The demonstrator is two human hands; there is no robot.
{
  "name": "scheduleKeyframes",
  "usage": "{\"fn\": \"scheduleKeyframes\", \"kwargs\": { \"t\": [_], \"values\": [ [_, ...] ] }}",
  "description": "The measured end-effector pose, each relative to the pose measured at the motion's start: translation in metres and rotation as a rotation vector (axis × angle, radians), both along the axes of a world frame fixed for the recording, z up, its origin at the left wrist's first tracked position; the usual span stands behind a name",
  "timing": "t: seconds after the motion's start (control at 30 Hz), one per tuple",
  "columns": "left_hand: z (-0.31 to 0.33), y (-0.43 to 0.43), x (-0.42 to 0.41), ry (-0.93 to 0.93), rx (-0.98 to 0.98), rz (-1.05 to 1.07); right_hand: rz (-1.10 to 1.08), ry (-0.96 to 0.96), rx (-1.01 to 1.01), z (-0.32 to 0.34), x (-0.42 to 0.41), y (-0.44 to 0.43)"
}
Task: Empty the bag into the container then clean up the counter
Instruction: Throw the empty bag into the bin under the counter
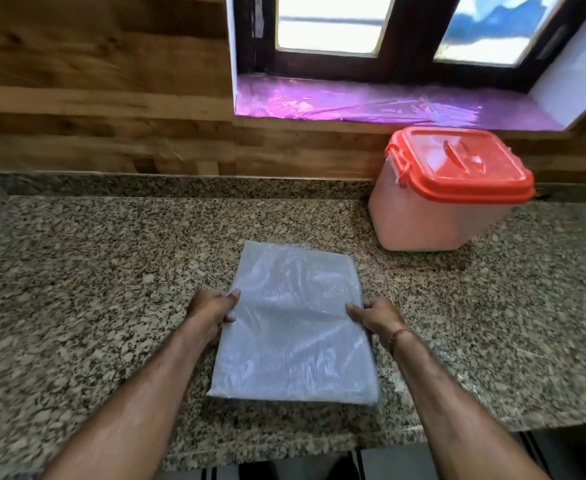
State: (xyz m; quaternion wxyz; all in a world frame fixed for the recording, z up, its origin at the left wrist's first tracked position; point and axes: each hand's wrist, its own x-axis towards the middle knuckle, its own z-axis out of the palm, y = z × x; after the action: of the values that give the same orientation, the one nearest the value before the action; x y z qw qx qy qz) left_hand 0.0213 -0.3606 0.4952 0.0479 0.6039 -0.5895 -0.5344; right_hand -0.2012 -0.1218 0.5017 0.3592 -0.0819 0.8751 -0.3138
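Both hands pinch the flat bag's side edges: left hand (pixel 212 310) and right hand (pixel 376 315) curled closed on the bag (pixel 293 327), lying mid-counter (pixel 94 289). The container (pixel 447 192) sits far right, lid latched. Thin plastic looks slippery, so it might slide loose or spill if lifted unevenly.

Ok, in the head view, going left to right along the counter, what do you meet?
Left hand → flat plastic bag → right hand → container with the red lid, all on the granite counter.
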Motion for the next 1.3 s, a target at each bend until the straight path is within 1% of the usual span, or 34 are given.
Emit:
{"fn": "scheduleKeyframes", "kwargs": {
  "t": [0.13,0.17,0.2,0.27,0.33,0.4,0.43,0.47,0.53,0.6,0.67,0.77,0.83,0.87,0.9,0.97,1.0,1.07,1.1,1.17,1.23,1.27,1.3],
  "values": [
    [0.031,0.001,-0.007,0.061,-0.168,-0.021,0.149,0.275,0.161,0.032,-0.013,-0.013],
    [0.038,0.001,-0.008,0.074,-0.194,-0.014,0.168,0.294,0.158,0.038,-0.018,-0.014],
    [0.044,0.003,-0.008,0.096,-0.204,0.003,0.173,0.250,0.110,0.043,-0.024,-0.015],
    [0.054,0.009,-0.007,0.170,-0.170,0.052,0.134,0.016,-0.079,0.048,-0.035,-0.011],
    [0.056,0.013,-0.004,0.293,-0.074,0.088,0.026,-0.212,-0.241,0.052,-0.041,-0.011],
    [0.058,0.018,-0.002,0.337,-0.058,0.136,-0.105,-0.398,-0.397,0.064,-0.040,-0.013],
    [0.060,0.020,-0.002,0.349,-0.061,0.166,-0.150,-0.464,-0.471,0.068,-0.041,-0.013],
    [0.063,0.021,-0.002,0.372,-0.055,0.206,-0.172,-0.487,-0.534,0.072,-0.042,-0.015],
    [0.070,0.026,-0.003,0.418,-0.073,0.260,-0.187,-0.460,-0.623,0.069,-0.048,-0.017],
    [0.064,0.034,0.001,0.388,-0.119,0.265,-0.195,-0.470,-0.693,0.065,-0.050,-0.013],
    [0.048,0.053,0.007,0.295,-0.156,0.289,-0.209,-0.450,-0.668,0.052,-0.049,-0.001],
    [0.028,0.098,0.023,0.160,-0.178,0.304,-0.194,-0.334,-0.454,0.019,-0.038,0.017],
    [0.010,0.131,0.032,0.071,-0.150,0.344,-0.249,-0.339,-0.385,0.000,-0.026,0.031],
    [0.000,0.145,0.037,0.035,-0.132,0.365,-0.328,-0.359,-0.399,-0.012,-0.020,0.035],
    [-0.008,0.159,0.042,-0.007,-0.103,0.388,-0.416,-0.419,-0.437,-0.017,-0.012,0.039],
    [-0.025,0.178,0.046,-0.089,-0.041,0.403,-0.522,-0.623,-0.552,-0.028,0.005,0.045],
    [-0.032,0.186,0.047,-0.113,-0.037,0.391,-0.509,-0.718,-0.573,-0.030,0.014,0.049],
    [-0.035,0.200,0.043,-0.143,-0.021,0.368,-0.390,-0.829,-0.486,-0.034,0.027,0.055],
    [-0.038,0.204,0.041,-0.146,-0.019,0.361,-0.321,-0.851,-0.419,-0.031,0.033,0.058],
    [-0.039,0.211,0.037,-0.133,0.017,0.326,-0.244,-0.857,-0.343,-0.031,0.040,0.058],
    [-0.029,0.218,0.033,-0.103,0.059,0.278,-0.229,-0.808,-0.319,-0.026,0.044,0.054],
    [-0.022,0.219,0.032,-0.110,0.046,0.243,-0.232,-0.790,-0.338,-0.022,0.044,0.052],
    [-0.011,0.219,0.031,-0.157,-0.019,0.204,-0.236,-0.776,-0.370,-0.016,0.042,0.051]
  ]
}}
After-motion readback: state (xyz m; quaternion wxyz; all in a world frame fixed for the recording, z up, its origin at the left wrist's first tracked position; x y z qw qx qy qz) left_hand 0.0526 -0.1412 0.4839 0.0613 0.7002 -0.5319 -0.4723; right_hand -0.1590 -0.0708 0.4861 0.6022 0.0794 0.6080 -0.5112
